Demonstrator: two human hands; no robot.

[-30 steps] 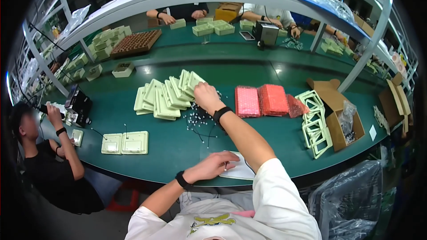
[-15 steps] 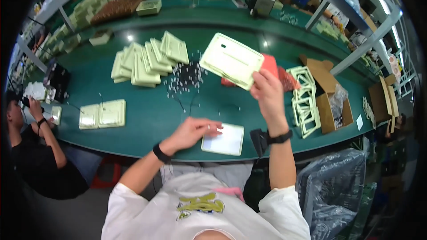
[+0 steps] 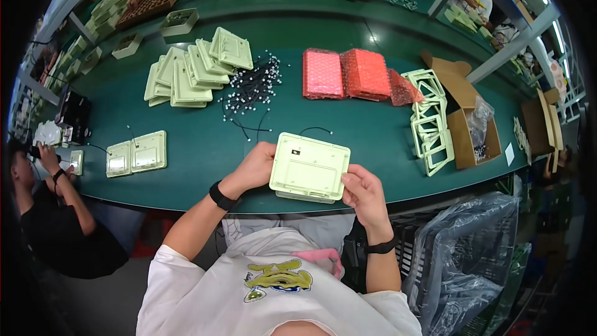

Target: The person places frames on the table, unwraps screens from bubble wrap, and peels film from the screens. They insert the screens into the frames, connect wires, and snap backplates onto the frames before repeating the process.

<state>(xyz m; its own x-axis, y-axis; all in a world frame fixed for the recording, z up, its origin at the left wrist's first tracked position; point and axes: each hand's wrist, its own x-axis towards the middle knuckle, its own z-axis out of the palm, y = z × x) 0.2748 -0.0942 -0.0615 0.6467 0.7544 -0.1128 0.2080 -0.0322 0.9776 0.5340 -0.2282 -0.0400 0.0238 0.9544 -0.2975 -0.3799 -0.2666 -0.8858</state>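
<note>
A pale green rectangular plastic cover (image 3: 311,171), with a small dark cut-out near its upper left corner, is held over the front of the table. My left hand (image 3: 258,165) is closed at its left edge, fingers partly hidden behind it. On the right edge, my right hand (image 3: 365,194) pinches the cover between thumb and fingers. Below its lower edge shows a strip of another flat piece (image 3: 305,197), mostly covered; whether the two touch I cannot tell. Thin black cables (image 3: 249,129) with white ends lie just beyond.
Stacked green covers (image 3: 180,78) stand at the left beside a cable pile (image 3: 256,81). Red bubble-wrap packs (image 3: 367,74), pale frames (image 3: 429,121) and an open carton (image 3: 476,140) are at the right. Two joined panels (image 3: 149,150) lie left, near a seated person (image 3: 56,211).
My right hand has brought the cover down and toward me from above the red packs. My left hand has moved off the white-faced piece to the cover's left edge.
</note>
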